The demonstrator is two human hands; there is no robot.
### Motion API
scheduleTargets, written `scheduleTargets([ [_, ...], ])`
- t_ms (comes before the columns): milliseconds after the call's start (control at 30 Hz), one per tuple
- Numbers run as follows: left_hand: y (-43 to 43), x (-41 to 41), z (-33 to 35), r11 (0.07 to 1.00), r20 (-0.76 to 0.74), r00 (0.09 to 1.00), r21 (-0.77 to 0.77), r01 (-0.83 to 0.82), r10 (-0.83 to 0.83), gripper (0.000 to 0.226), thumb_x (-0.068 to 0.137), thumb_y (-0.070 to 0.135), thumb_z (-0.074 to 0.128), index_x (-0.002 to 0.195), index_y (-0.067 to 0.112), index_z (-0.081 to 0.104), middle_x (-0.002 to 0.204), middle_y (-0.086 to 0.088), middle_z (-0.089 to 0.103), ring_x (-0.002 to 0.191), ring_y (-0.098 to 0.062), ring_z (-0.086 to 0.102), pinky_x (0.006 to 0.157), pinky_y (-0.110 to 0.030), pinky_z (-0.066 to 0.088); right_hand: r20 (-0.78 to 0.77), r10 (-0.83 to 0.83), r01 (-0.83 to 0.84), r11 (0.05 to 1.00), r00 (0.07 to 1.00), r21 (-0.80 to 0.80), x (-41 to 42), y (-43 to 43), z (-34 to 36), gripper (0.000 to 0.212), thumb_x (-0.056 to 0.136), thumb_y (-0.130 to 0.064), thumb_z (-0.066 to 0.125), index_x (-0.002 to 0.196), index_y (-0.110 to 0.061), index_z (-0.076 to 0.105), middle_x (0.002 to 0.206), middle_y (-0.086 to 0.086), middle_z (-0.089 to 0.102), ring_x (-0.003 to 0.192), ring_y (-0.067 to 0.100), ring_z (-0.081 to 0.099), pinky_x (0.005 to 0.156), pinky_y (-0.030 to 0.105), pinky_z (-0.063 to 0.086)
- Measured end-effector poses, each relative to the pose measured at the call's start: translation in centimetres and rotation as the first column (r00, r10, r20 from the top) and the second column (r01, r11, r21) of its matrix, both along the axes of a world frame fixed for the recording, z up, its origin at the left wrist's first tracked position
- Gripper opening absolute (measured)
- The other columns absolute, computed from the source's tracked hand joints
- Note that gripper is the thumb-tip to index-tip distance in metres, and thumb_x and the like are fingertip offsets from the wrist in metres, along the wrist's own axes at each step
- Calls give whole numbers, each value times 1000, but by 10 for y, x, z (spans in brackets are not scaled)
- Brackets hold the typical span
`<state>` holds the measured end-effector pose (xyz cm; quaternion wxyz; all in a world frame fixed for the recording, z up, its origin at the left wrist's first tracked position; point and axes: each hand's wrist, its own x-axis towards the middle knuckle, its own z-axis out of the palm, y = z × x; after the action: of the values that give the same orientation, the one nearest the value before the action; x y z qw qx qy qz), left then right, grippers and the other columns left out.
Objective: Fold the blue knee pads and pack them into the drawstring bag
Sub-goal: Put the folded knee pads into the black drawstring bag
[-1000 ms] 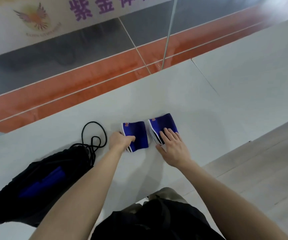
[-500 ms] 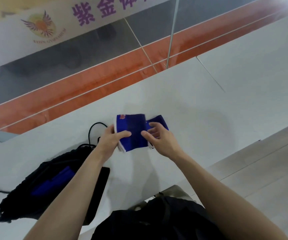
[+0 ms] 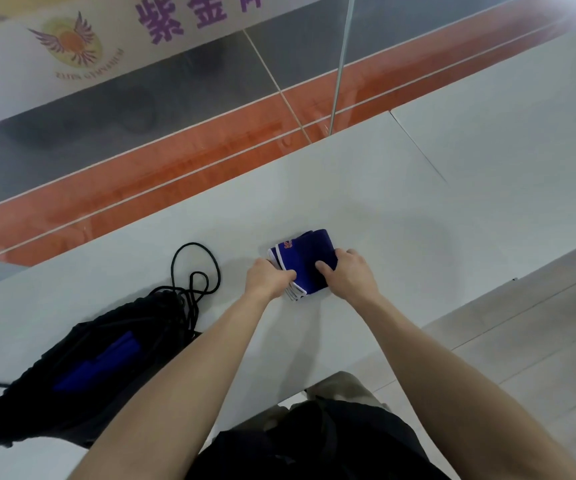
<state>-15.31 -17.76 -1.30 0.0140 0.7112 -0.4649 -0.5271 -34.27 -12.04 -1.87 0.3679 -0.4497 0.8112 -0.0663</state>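
Observation:
The folded blue knee pads [image 3: 305,259] with white trim lie stacked in one pile on the white table [image 3: 366,202]. My left hand [image 3: 267,277] grips the pile's left edge, thumb on top. My right hand [image 3: 347,273] holds its right side, thumb pressed on the top pad. A black drawstring bag [image 3: 82,372] with a blue patch lies flat at the lower left, mouth toward the pile. Its black cord [image 3: 195,271] loops on the table just left of my left hand.
The table's far edge borders an orange and grey floor [image 3: 141,140]. A thin metal pole [image 3: 342,64] rises behind the table. A seam [image 3: 418,147] splits the tabletop at the right. The near edge drops to a light wooden floor [image 3: 522,341].
The two pads lay side by side a second ago. My left hand lifted one over onto the other, and now both hands hold them as one pile on the table.

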Motion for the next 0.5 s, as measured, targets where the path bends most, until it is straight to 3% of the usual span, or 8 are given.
scheduleTargets([
  [133,-1,5,-3,988,-86,986,76,-134,140,43,61,37,77,97,12,76,105,-13,84,94,-31,83,86,-51,71,17,-66,67,996,998,-57,11,5,-6,40,105,-47,63,120,-10,62,119,9,65,113,31,62,90,42,51],
  [267,-2,13,-8,992,-96,988,55,-118,122,25,78,30,78,98,15,77,104,-8,84,94,-27,82,87,-50,71,48,-71,79,980,996,-180,11,8,-1,28,104,-41,65,108,-14,63,104,2,61,100,27,62,78,36,44],
  [500,-2,17,-37,991,-125,983,27,-131,133,44,62,35,74,100,14,81,99,-4,85,96,-27,81,91,-50,68,49,-81,84,994,996,-72,23,-2,-1,39,104,-38,64,131,-10,60,127,11,64,123,35,59,99,46,52],
])
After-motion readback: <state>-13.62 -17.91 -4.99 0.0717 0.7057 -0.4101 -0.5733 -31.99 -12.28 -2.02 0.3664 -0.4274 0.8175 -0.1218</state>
